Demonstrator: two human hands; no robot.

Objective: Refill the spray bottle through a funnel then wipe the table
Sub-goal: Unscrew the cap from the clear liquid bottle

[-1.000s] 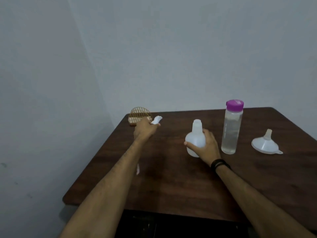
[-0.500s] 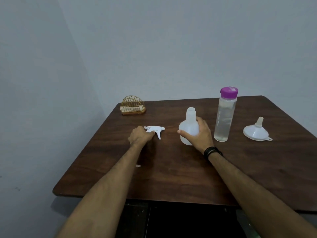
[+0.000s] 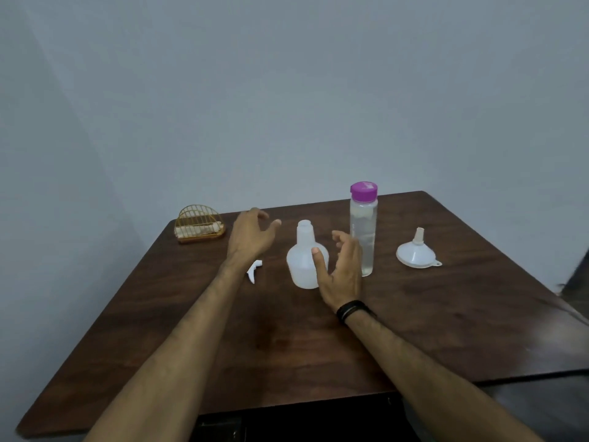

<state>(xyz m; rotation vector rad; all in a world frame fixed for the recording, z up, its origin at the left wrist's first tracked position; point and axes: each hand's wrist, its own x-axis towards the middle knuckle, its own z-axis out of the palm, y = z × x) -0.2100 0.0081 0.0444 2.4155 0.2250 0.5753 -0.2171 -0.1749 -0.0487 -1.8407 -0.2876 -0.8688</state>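
Note:
The white spray bottle (image 3: 302, 260) stands upright and uncapped in the middle of the dark wooden table (image 3: 446, 330). Its white spray head (image 3: 254, 271) lies on the table to the left, partly hidden under my left wrist. My left hand (image 3: 251, 234) hovers above it, fingers spread, holding nothing. Just right of the bottle my right hand (image 3: 341, 269) is open, with only the thumb still near the bottle's side. A clear water bottle with a purple cap (image 3: 364, 228) stands behind that hand. The white funnel (image 3: 416, 252) rests upside down further right.
A gold wire holder (image 3: 199, 228) with something pale inside sits at the table's far left corner. Grey walls close the left and back sides. The table's near edge runs along the bottom of the view.
My left hand set the spray head down on the table and lifted off it. My right hand let go of the spray bottle and opened beside it.

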